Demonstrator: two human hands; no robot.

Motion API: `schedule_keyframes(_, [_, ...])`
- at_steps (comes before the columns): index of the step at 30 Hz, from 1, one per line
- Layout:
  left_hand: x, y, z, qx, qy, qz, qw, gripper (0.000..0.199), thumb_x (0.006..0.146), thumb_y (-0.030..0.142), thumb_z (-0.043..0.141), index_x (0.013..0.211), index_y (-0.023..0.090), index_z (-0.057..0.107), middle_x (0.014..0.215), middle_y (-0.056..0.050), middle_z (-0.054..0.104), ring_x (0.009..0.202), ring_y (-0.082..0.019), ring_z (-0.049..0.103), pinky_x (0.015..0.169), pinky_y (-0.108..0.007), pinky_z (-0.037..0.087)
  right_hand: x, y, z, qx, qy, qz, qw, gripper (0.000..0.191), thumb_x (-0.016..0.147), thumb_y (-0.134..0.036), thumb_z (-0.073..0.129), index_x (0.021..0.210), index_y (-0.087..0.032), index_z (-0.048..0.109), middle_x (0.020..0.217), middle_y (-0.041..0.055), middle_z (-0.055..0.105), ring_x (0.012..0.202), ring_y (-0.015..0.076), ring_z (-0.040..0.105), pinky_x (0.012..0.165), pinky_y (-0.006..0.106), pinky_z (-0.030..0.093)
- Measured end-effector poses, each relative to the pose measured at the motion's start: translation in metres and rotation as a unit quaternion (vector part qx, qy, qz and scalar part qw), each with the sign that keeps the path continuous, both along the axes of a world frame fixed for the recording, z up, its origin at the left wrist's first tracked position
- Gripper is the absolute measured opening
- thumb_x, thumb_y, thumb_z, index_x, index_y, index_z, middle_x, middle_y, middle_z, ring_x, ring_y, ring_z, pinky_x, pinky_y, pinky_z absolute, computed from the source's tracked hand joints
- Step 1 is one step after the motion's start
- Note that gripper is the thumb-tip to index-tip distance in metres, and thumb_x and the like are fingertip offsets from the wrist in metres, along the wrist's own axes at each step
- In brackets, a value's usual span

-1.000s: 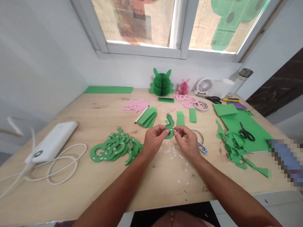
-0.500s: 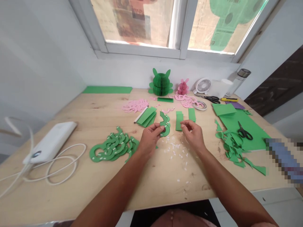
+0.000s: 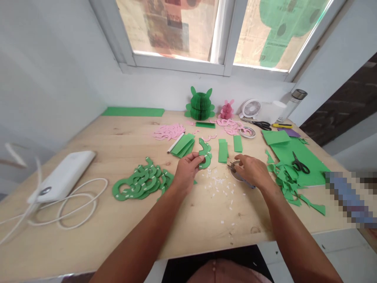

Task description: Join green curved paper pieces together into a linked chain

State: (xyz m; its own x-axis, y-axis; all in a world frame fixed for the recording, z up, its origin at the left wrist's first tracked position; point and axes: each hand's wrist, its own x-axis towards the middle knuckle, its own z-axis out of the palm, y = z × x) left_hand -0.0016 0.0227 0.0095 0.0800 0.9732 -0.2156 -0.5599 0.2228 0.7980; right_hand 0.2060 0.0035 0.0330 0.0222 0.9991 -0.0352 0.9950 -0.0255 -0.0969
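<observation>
My left hand [image 3: 188, 169] pinches a curved green paper piece [image 3: 207, 161] with small white strips on it, held above the table. My right hand [image 3: 253, 171] is lower and to the right, its fingers curled over a small tool [image 3: 231, 167] with forked dark metal tips; most of it is hidden, so its exact kind is unclear. A round tape roll [image 3: 239, 179] lies partly under that hand, and a bit of blue shows beside it. Left of my left hand lies a pile of curved green pieces [image 3: 141, 182] with white strips.
Tiny white scraps [image 3: 219, 182] lie between my hands. Green strips [image 3: 223, 150], a white pen [image 3: 176, 142] and pink cutouts [image 3: 169, 132] lie beyond. Scissors [image 3: 300, 163] and green offcuts [image 3: 287, 181] are at right. A power bank [image 3: 63, 175] with looped cable [image 3: 78, 226] is at left.
My right hand has moved right and slightly down, away from the green strips, and now has the small forked-tip tool at its fingers. The left hand still holds its green piece.
</observation>
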Motion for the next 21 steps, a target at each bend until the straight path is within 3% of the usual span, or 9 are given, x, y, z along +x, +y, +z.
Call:
schedule_keyframes(5, [0.000,-0.002,0.003,0.006,-0.003,-0.016,1.000,0.025,0.052,0.022,0.076,0.064,0.015,0.055,0.058,0.003,0.056,0.058,-0.009,0.051,0.059,-0.024,0.044,0.000,-0.016,-0.003,0.004,-0.020,0.016,1.000,0.025,0.080,-0.031,0.050,0.100,-0.023,0.063,0.094,0.0066,0.067,0.084,0.0214,0.059,0.058,0.027,0.031])
schedule_keyframes(10, [0.001,-0.003,0.005,0.002,-0.016,-0.023,1.000,0.027,0.052,0.021,0.077,0.064,0.015,0.054,0.058,0.003,0.055,0.057,-0.009,0.051,0.061,-0.026,0.045,-0.001,-0.021,-0.015,0.026,-0.026,0.024,0.999,0.023,0.080,-0.024,0.050,0.098,-0.020,0.064,0.094,0.0094,0.066,0.085,0.0222,0.058,0.060,0.028,0.033])
schedule_keyframes(13, [0.000,-0.003,0.004,0.002,-0.044,-0.032,0.999,0.027,0.053,0.020,0.076,0.066,0.016,0.053,0.059,0.003,0.056,0.057,-0.010,0.052,0.062,-0.027,0.046,0.005,-0.021,-0.017,0.042,0.011,0.022,0.999,0.023,0.078,-0.023,0.050,0.096,-0.019,0.065,0.089,0.0092,0.065,0.082,0.0220,0.058,0.061,0.028,0.035])
schedule_keyframes(15, [0.000,-0.003,0.004,0.008,-0.057,-0.043,0.997,0.025,0.055,0.019,0.075,0.067,0.016,0.053,0.059,0.003,0.055,0.058,-0.010,0.053,0.063,-0.028,0.046,0.008,-0.022,-0.014,0.060,0.095,0.017,0.994,0.025,0.078,-0.029,0.051,0.097,-0.020,0.065,0.085,0.0067,0.065,0.076,0.0194,0.058,0.061,0.027,0.036])
schedule_keyframes(17, [0.000,-0.003,0.003,0.017,-0.060,-0.052,0.997,0.023,0.056,0.019,0.074,0.066,0.016,0.053,0.058,0.003,0.055,0.057,-0.011,0.053,0.063,-0.028,0.046,0.008,-0.022,-0.009,0.077,0.234,0.017,0.969,0.026,0.076,-0.032,0.053,0.096,-0.019,0.064,0.080,0.0038,0.063,0.068,0.0163,0.057,0.060,0.026,0.039])
schedule_keyframes(21, [0.000,-0.003,0.003,0.033,-0.062,-0.046,0.996,0.023,0.057,0.019,0.074,0.067,0.016,0.053,0.058,0.003,0.055,0.057,-0.010,0.052,0.064,-0.028,0.045,-0.011,-0.018,0.001,0.029,0.519,0.026,0.854,0.032,0.077,-0.037,0.054,0.099,-0.015,0.059,0.075,0.0021,0.057,0.058,0.0122,0.053,0.051,0.024,0.041])
